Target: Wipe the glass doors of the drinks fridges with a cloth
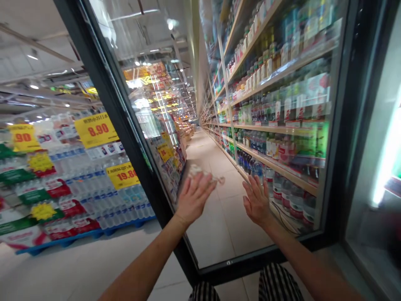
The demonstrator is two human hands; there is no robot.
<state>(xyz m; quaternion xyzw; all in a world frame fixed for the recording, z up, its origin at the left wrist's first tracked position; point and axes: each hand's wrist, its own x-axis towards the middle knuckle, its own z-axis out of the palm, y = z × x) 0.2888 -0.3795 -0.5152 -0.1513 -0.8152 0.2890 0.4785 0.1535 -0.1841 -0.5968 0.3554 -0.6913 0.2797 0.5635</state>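
Note:
A dark-framed glass door (pixel 230 262) stands swung out and tilted in front of me. My left hand (pixel 194 198) lies flat against its pane, fingers stretched, with a crumpled whitish cloth (pixel 203 170) pressed under the fingertips. The cloth is partly hidden by the hand and blurred. To the right, my right hand (pixel 257 202) is raised near the same pane, fingers spread and nothing in it. Whether its fingertips touch the glass I cannot tell.
Stacked packs of bottled water (pixel 125 209) with yellow price signs (pixel 97 129) stand on a blue pallet at left. Shelves of bottles (pixel 282 161) show in the glass. A bright light strip (pixel 384 167) is at right. My knees in striped cloth (pixel 277 284) are below the door.

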